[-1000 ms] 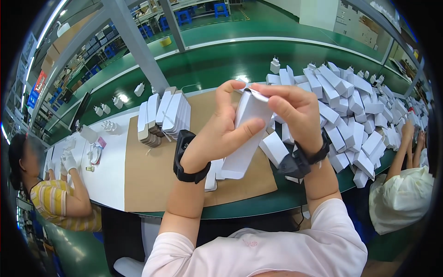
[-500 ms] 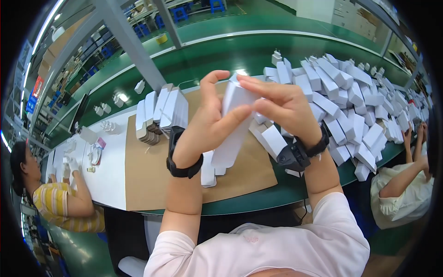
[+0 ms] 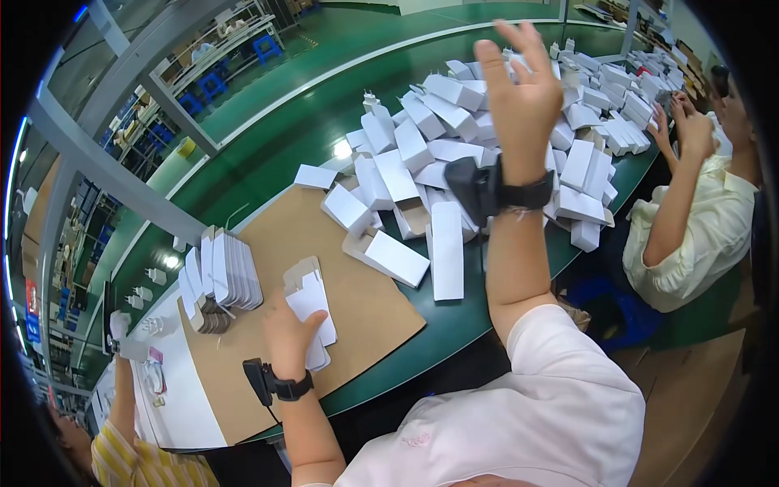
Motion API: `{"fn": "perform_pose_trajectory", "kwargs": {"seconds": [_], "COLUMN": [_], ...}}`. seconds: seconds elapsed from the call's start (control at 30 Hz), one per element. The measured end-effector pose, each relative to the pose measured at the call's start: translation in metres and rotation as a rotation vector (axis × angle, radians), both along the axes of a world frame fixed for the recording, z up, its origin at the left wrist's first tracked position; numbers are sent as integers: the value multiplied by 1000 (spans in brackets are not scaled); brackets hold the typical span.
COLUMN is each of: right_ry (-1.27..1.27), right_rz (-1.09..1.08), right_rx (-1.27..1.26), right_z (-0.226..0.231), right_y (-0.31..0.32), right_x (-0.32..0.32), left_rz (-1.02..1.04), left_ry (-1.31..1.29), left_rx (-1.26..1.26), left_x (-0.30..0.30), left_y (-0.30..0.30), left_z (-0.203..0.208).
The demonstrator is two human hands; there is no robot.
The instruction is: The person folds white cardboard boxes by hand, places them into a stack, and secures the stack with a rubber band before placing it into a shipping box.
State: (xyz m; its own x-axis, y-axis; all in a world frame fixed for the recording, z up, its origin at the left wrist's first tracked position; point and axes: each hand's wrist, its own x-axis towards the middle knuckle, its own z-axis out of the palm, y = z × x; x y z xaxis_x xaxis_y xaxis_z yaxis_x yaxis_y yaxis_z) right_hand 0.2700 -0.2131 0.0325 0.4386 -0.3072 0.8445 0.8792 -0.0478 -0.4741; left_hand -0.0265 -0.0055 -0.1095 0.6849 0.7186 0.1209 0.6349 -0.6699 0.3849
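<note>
**One left hand point(image 3: 286, 337) at the flat cartons point(image 3: 307, 300), one right hand point(image 3: 526, 105) above the boxes point(image 3: 414, 148)**

Right fingers spread wide and empty over the boxes. Left thumb apart from the other fingers, tips partly hidden; cannot tell whether anything is pinched. Flat cartons right at the left fingers, overlapping on brown paper point(image 3: 377, 312).

For a clean lift, slide the left thumb beneath a single edge, part one carton from its neighbours, and avoid creasing the flaps. Lower the right fingers on the body side of the boxes, so as not to topple loose ones.

Mind the stack point(image 3: 235, 272), just left of the left fingers and easily nudged, and the counter point(image 3: 462, 325) edge, near them on the body side. Best room, probably: bare paper to the right of the left fingers.
</note>
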Motion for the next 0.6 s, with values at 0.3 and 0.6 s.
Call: {"fn": "perform_pose_trajectory", "kwargs": {"seconds": [0.3,0.6], "right_ry": [-101,101], "right_rz": [274,859], "right_rx": [-283,-938], "right_z": [-2,-16], "right_y": [37,65], "right_x": [-50,-97], "left_rz": [90,-77], "left_ry": [-88,-704], "left_rx": [-381,-450], "left_x": [-1,31], "left_y": [14,-10], "left_z": [-2,76]}}
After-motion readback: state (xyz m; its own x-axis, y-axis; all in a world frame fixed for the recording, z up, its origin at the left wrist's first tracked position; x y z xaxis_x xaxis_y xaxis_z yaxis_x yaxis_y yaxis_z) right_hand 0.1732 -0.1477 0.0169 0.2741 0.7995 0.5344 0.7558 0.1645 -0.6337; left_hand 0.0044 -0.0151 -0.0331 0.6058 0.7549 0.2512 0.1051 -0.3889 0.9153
